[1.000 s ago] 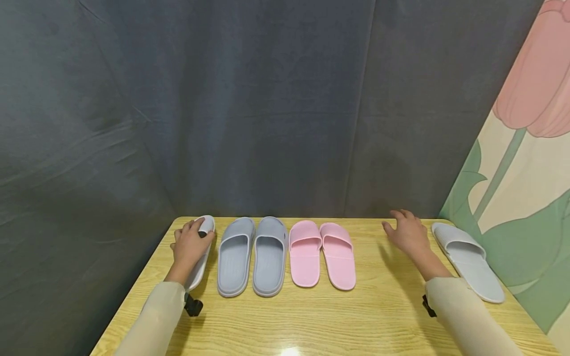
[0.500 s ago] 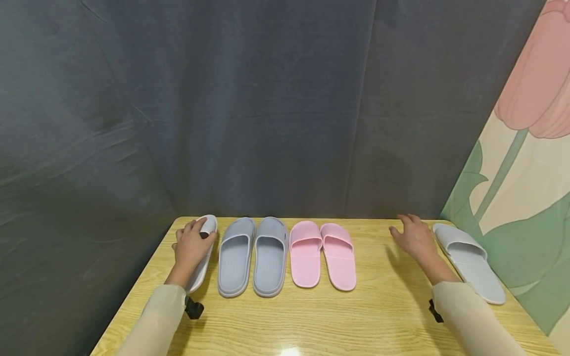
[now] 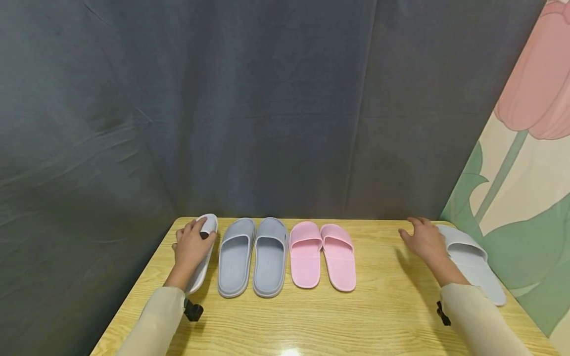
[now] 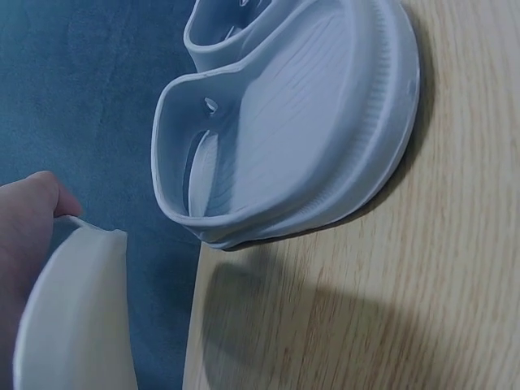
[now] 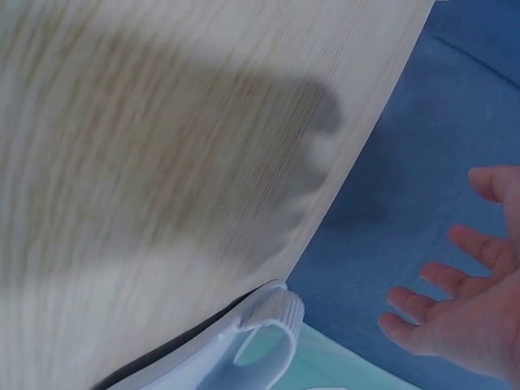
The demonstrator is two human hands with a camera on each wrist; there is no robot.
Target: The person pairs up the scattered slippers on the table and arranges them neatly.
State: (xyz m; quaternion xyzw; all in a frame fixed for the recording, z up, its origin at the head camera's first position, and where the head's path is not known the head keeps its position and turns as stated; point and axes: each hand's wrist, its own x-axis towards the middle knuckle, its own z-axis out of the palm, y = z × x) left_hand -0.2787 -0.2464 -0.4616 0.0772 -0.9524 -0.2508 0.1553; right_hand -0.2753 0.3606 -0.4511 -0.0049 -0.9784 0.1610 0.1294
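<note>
At the table's left end my left hand [image 3: 191, 247] grips a pale slipper [image 3: 200, 277] by its strap end, covering much of it. In the left wrist view the sole of that slipper [image 4: 81, 317] is close to the lens, with a finger over its tip. My right hand [image 3: 426, 241] hovers above the table with loosely spread fingers and holds nothing. Just right of it lies another pale slipper [image 3: 476, 272], partly behind the hand and sleeve. The right wrist view shows the spread fingers apart from this slipper's strap [image 5: 276, 313].
Two grey-blue slippers [image 3: 234, 269] [image 3: 269, 269] lie side by side, right of my left hand. Two pink slippers [image 3: 305, 267] [image 3: 339, 267] lie to their right. A dark curtain [image 3: 276, 109] hangs behind the wooden table [image 3: 311, 326], and a tulip-painted wall [image 3: 525, 198] borders its right side.
My right hand has moved to the right, close to the pale slipper there, and now hides part of it. My left hand keeps its grip almost in place, shifting very slightly right.
</note>
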